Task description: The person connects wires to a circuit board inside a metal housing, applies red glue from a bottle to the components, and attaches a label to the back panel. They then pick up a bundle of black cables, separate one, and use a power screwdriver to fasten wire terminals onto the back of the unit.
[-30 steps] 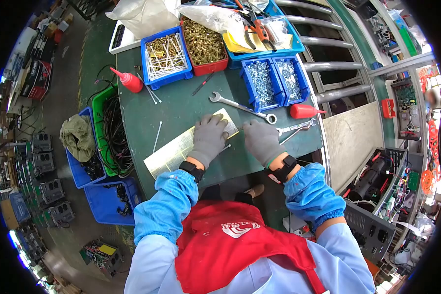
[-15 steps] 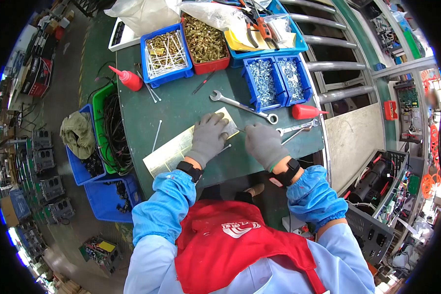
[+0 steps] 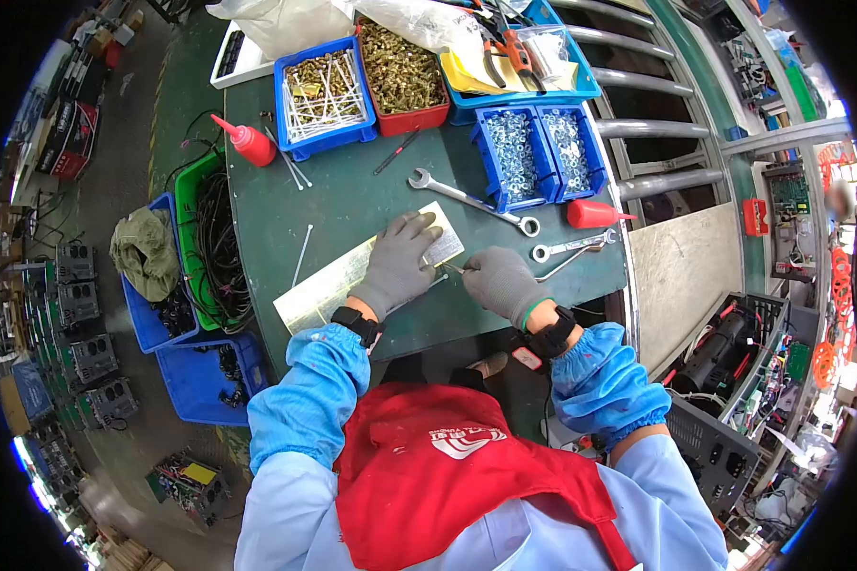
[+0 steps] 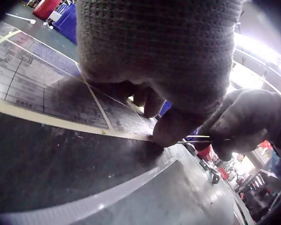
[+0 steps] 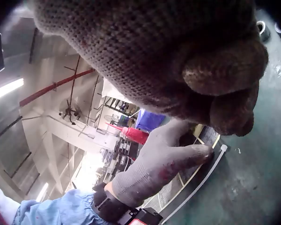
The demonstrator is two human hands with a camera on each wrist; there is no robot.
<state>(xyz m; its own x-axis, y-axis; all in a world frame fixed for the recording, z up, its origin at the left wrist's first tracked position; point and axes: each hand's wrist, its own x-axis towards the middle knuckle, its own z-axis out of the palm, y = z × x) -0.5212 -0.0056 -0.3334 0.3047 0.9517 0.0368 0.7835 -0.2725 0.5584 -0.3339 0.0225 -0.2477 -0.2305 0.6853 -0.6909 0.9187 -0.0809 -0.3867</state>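
Printed sheet: the long pale sheet (image 3: 319,285) is lying aslant on the green surface (image 3: 362,205), partly under the left hand.
Left hand: the gloved left hand (image 3: 396,266) is resting on the sheet with its fingers extended, gripping nothing that shows.
Right hand: the gloved right hand (image 3: 501,284) is curling its fingers together and pinching a thin rod (image 4: 194,141), which is pointing towards the sheet's near end.
Sheet's edge: a white cable tie (image 5: 196,186) is lying just beside it, near the left thumb; a second tie (image 3: 302,255) is lying off the other long side.
Wrenches: a large wrench (image 3: 471,202) is lying beyond the hands, and a smaller wrench (image 3: 571,247) is lying beside the right hand.
Bins: blue twin bins (image 3: 516,162) are holding small metal parts behind the large wrench.
Slip risk: smooth gloves could be letting the sheet skid if the left hand's pressure is proving too light.
Tip risk: the rod could be scratching the print or catching the left fingers, as both hands are working so close.
Snag risk: the loose tie could be sliding under the sheet and lifting its edge.
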